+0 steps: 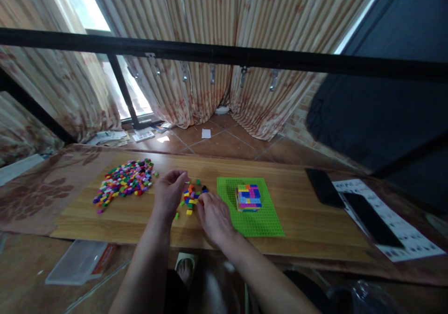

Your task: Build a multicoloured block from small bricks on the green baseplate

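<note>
Left of the green studded plastic baseplate, small multicoloured plastic bricks lie between left hand and right hand, held apart, grip unclear. A careless rightward sweep could knock the baseplate's multicoloured cuboid brick block.

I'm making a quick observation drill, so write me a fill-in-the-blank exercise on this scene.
1. The block stack stands on a ____ baseplate.
2. The larger brick pile lies to the ____ of the smaller brick cluster.
3. The hand nearer the baseplate is the person's ____ one.
4. The number of flat black slabs by the printed sheet is ____.

Missing words: green; left; right; two.
</note>
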A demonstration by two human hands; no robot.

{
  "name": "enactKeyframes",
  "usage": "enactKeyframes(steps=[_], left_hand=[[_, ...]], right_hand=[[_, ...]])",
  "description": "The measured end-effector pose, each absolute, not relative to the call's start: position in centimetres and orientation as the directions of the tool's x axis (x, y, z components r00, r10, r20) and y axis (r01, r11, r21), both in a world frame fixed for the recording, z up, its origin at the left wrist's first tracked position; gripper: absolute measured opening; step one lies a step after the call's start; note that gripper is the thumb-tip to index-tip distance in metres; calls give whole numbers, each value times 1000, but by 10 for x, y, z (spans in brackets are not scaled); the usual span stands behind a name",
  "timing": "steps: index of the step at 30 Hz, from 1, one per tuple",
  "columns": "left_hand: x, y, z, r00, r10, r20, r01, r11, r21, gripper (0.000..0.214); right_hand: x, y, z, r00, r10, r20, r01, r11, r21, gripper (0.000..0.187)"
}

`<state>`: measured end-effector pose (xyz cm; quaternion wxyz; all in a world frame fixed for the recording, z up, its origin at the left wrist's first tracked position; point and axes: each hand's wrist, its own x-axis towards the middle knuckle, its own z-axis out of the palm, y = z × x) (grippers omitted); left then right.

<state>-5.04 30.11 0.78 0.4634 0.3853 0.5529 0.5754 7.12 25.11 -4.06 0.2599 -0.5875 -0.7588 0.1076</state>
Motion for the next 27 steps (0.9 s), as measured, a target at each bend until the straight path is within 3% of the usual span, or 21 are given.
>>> enactKeyframes(steps=[3, 7, 13, 22, 27], left_hand=[[-43, 299, 7, -197, 977, -80, -110, 59, 992, 35], [-24, 291, 9, 64, 987, -147, -129, 154, 980, 36], [6, 278, 11, 353, 917, -185, -198, 266, 944, 30], [25, 276, 7, 432, 872, -230, -201, 342, 918, 26], [29, 279, 5, 474, 854, -216, -254, 367, 895, 29]], right_hand=[[92, 246, -28, -88, 936, 341, 750, 288, -596, 14], [123, 240, -15, 84, 891, 447, 652, 290, -701, 15], [151, 232, -4, 122, 866, 485, 635, 307, -709, 12], [167, 225, -2, 83, 905, 418, 532, 315, -786, 8], [177, 226, -11, 65, 931, 360, 359, 315, -879, 13]])
